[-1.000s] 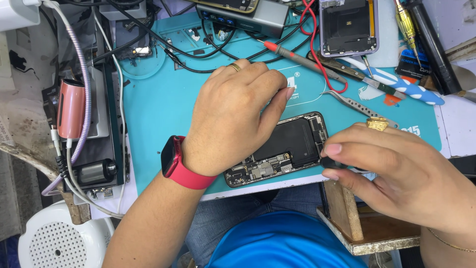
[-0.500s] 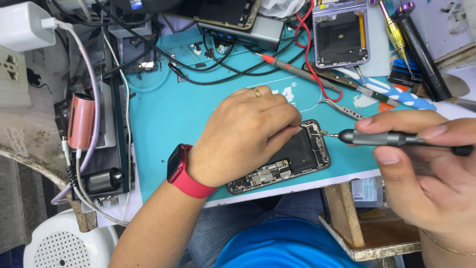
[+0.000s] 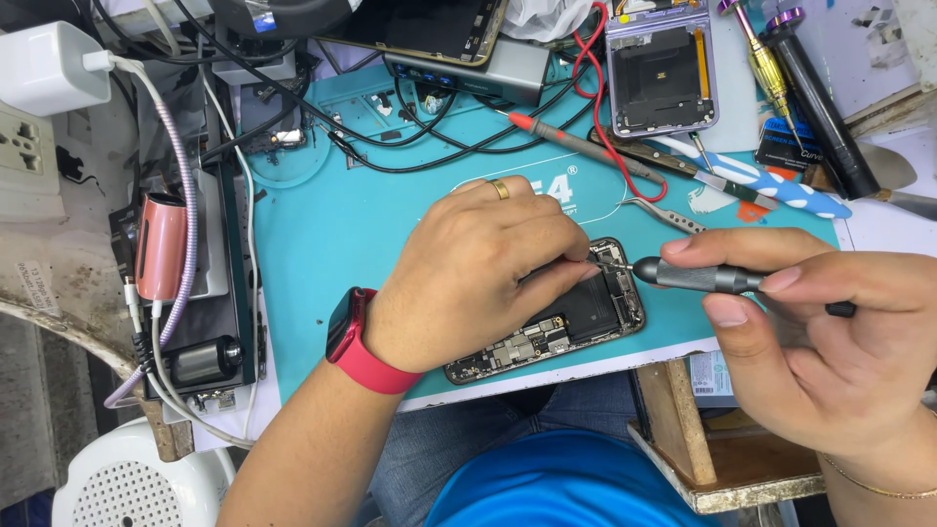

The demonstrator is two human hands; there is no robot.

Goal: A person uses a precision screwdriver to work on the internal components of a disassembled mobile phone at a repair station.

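The left hand presses the opened black phone on the teal rubber mat near its front edge (cluttered with cables); the right hand pinches a grey metal screwdriver.

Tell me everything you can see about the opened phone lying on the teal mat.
The opened black phone lies flat and tilted at the near edge of the teal work mat. Its back is off, showing a dark battery and silvery circuit parts. The left hand rests over its upper-left part. The dark grey metal screwdriver, held in the right hand, points its tip at the top end.
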